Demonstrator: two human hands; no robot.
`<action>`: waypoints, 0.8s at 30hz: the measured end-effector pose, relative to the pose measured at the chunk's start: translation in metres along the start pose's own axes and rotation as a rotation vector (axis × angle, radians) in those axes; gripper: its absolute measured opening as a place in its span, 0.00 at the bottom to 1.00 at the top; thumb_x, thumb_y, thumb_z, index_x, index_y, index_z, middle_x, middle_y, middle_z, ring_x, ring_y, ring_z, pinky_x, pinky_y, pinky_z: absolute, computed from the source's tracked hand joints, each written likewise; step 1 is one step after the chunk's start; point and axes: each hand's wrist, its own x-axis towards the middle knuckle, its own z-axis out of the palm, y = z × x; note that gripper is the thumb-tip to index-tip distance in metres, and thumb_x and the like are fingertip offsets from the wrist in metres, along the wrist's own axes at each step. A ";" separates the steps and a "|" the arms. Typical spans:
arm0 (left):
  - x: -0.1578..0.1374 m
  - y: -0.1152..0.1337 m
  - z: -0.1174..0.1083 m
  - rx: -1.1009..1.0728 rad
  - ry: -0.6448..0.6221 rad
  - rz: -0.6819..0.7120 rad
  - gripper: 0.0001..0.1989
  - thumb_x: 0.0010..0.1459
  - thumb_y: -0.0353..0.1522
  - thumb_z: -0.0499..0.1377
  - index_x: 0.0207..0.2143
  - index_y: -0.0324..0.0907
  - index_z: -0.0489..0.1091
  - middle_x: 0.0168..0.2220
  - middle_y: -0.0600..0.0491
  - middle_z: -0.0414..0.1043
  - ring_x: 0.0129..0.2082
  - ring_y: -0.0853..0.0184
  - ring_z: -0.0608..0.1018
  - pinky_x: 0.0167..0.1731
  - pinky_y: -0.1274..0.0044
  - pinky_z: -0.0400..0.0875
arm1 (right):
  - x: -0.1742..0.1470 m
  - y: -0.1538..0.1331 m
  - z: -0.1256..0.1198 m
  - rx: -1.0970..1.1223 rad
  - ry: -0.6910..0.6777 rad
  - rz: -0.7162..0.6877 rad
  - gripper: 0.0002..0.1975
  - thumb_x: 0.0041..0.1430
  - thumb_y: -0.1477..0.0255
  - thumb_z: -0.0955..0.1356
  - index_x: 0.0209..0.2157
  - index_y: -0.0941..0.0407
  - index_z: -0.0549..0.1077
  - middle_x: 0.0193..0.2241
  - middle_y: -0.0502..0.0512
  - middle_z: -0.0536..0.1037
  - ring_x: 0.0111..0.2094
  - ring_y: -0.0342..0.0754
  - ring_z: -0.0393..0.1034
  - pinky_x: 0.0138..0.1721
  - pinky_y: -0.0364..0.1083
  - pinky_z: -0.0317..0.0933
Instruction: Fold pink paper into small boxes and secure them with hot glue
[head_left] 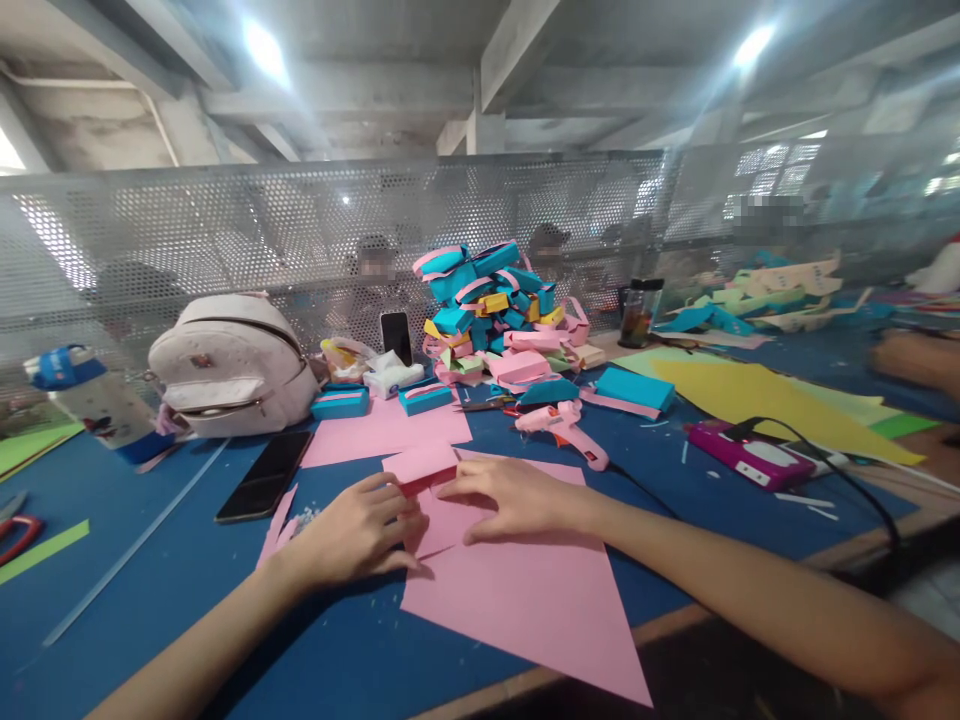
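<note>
A folded piece of pink paper (pixel 421 463), shaped like a small box side, stands on its edge above a large pink paper sheet (pixel 525 600). My left hand (pixel 367 530) has its fingers curled at the left end of the folded paper, with the thumb stretched away. At the right end, my right hand (pixel 517 495) touches it with fingers extended and thumb apart. Both hands partly cover its lower part. Just behind my right hand lies a pink hot glue gun (pixel 566 432), its cord running right.
A pile of blue and pink paper boxes (pixel 487 300) rises at the back. To the left are a black phone (pixel 266 475), a pale backpack (pixel 232 365) and a bottle (pixel 101 405). Rightward sit a purple device (pixel 750 455) and yellow sheets (pixel 780 400). A perforated metal screen (pixel 300 220) stands behind.
</note>
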 end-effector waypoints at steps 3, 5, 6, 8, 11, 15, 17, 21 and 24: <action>0.000 0.002 0.004 0.052 0.002 0.004 0.09 0.67 0.33 0.53 0.47 0.41 0.70 0.38 0.51 0.76 0.38 0.65 0.75 0.41 0.71 0.65 | 0.001 0.001 0.000 0.075 -0.041 -0.009 0.31 0.53 0.62 0.75 0.58 0.51 0.71 0.48 0.58 0.76 0.48 0.54 0.71 0.49 0.48 0.64; 0.001 0.003 0.008 0.076 0.011 0.002 0.10 0.67 0.29 0.52 0.48 0.41 0.69 0.39 0.50 0.76 0.38 0.66 0.75 0.41 0.71 0.65 | 0.001 0.001 0.001 0.125 -0.052 -0.028 0.30 0.54 0.63 0.75 0.58 0.53 0.71 0.46 0.58 0.76 0.45 0.53 0.71 0.46 0.47 0.65; 0.001 0.003 0.009 0.080 0.016 -0.004 0.10 0.68 0.29 0.52 0.49 0.41 0.69 0.40 0.50 0.76 0.39 0.65 0.75 0.42 0.70 0.65 | 0.002 0.002 0.002 0.149 -0.052 -0.037 0.30 0.54 0.64 0.75 0.58 0.53 0.70 0.45 0.58 0.76 0.44 0.52 0.71 0.45 0.46 0.65; 0.002 0.004 0.011 0.083 0.007 -0.014 0.13 0.68 0.29 0.51 0.53 0.40 0.67 0.42 0.49 0.76 0.42 0.64 0.75 0.44 0.69 0.64 | 0.003 0.003 0.004 0.197 -0.048 -0.046 0.31 0.54 0.67 0.75 0.59 0.53 0.70 0.45 0.57 0.75 0.43 0.50 0.71 0.44 0.45 0.65; 0.004 0.006 0.010 0.080 -0.026 -0.025 0.18 0.69 0.29 0.50 0.60 0.40 0.61 0.47 0.48 0.74 0.46 0.64 0.74 0.48 0.69 0.62 | 0.005 0.005 0.007 0.249 -0.036 -0.054 0.31 0.53 0.69 0.76 0.59 0.53 0.70 0.47 0.58 0.75 0.44 0.50 0.72 0.45 0.45 0.65; 0.006 0.011 0.008 0.090 -0.065 -0.063 0.20 0.68 0.29 0.50 0.61 0.48 0.61 0.48 0.49 0.72 0.47 0.62 0.72 0.50 0.69 0.60 | 0.006 0.008 0.009 0.219 0.043 -0.037 0.18 0.63 0.74 0.67 0.55 0.54 0.74 0.47 0.57 0.78 0.44 0.49 0.73 0.45 0.44 0.64; 0.008 0.012 0.007 0.097 -0.087 -0.084 0.20 0.68 0.29 0.50 0.60 0.49 0.62 0.48 0.50 0.72 0.46 0.62 0.72 0.49 0.69 0.60 | 0.006 0.008 0.009 0.088 0.093 0.043 0.18 0.65 0.77 0.63 0.54 0.54 0.74 0.49 0.57 0.79 0.46 0.49 0.74 0.45 0.44 0.64; 0.008 0.012 0.007 0.068 -0.096 -0.074 0.20 0.69 0.28 0.47 0.61 0.47 0.62 0.51 0.49 0.72 0.47 0.63 0.73 0.49 0.70 0.60 | 0.011 0.003 0.014 -0.326 0.035 0.247 0.16 0.64 0.78 0.61 0.48 0.55 0.75 0.45 0.58 0.81 0.46 0.54 0.76 0.41 0.47 0.64; 0.008 0.011 0.008 0.047 -0.082 -0.063 0.21 0.69 0.27 0.47 0.62 0.47 0.60 0.57 0.49 0.69 0.52 0.63 0.71 0.51 0.70 0.59 | 0.017 -0.001 0.020 -0.465 -0.026 0.322 0.14 0.64 0.78 0.60 0.43 0.58 0.76 0.41 0.62 0.82 0.43 0.57 0.77 0.38 0.48 0.65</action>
